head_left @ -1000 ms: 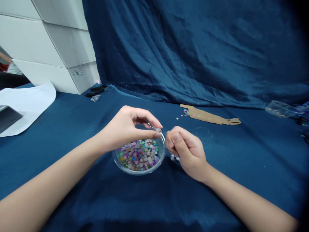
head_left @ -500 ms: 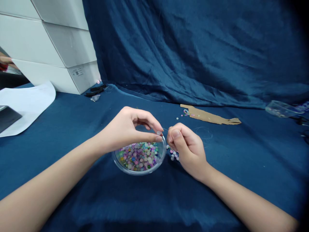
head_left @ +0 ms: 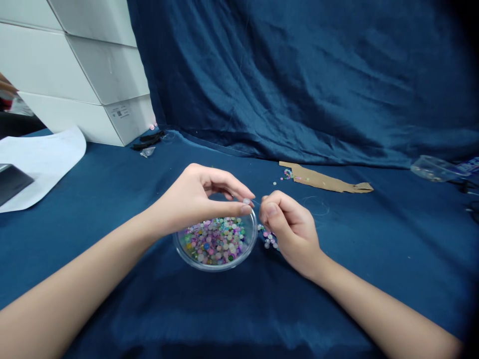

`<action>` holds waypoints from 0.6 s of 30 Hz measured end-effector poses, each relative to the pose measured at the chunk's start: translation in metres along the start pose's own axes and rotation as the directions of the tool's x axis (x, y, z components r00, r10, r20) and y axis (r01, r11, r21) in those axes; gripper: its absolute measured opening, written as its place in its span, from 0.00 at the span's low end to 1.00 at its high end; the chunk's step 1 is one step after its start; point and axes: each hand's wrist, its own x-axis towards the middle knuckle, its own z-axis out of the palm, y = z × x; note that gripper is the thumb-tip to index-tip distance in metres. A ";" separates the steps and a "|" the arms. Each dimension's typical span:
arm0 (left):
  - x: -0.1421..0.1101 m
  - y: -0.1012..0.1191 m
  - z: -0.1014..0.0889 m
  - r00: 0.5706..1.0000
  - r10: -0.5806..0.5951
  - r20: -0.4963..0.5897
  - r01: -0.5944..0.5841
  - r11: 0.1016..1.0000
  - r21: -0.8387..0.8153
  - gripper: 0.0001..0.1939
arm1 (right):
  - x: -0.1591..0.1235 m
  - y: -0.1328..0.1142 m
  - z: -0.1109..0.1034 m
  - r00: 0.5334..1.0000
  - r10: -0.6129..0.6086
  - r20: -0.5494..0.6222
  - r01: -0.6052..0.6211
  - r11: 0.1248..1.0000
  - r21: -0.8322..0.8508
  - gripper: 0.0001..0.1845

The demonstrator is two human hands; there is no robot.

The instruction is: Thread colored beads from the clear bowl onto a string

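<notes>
My left hand [head_left: 198,197] hovers over a clear round bowl [head_left: 183,252] full of several small coloured beads, with thumb and forefinger pinched on one pale bead [head_left: 246,201]. My right hand [head_left: 290,227] is closed just right of the bowl, pinching a thin clear thread whose tip points at that bead. A short string of threaded beads [head_left: 267,239] hangs below the right hand's fingers. The two hands' fingertips nearly touch above the bowl's right rim.
A blue cloth [head_left: 337,75] covers the table and hangs behind it. A strip of cardboard [head_left: 325,180] with loose beads lies behind my right hand. White boxes [head_left: 75,65] and a white sheet [head_left: 41,159] are at the left; a clear plastic bag [head_left: 434,168] at the far right.
My right hand has edged up and toward the left hand, bringing the thread tip to the pinched bead. The left hand stays almost still.
</notes>
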 end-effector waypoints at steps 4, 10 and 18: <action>0.001 0.001 0.000 1.000 0.017 0.012 -0.017 1.000 0.014 0.10 | 0.002 -0.004 0.000 0.999 0.034 0.016 -0.033 0.999 -0.042 0.20; 0.000 -0.002 -0.001 0.998 0.040 0.051 -0.041 0.999 0.022 0.09 | 0.005 -0.006 0.002 0.994 0.103 0.048 -0.099 0.993 -0.068 0.22; -0.002 0.004 0.001 0.996 0.077 0.034 -0.078 0.997 0.002 0.13 | 0.003 -0.003 0.001 0.991 0.125 0.036 -0.124 0.992 -0.027 0.18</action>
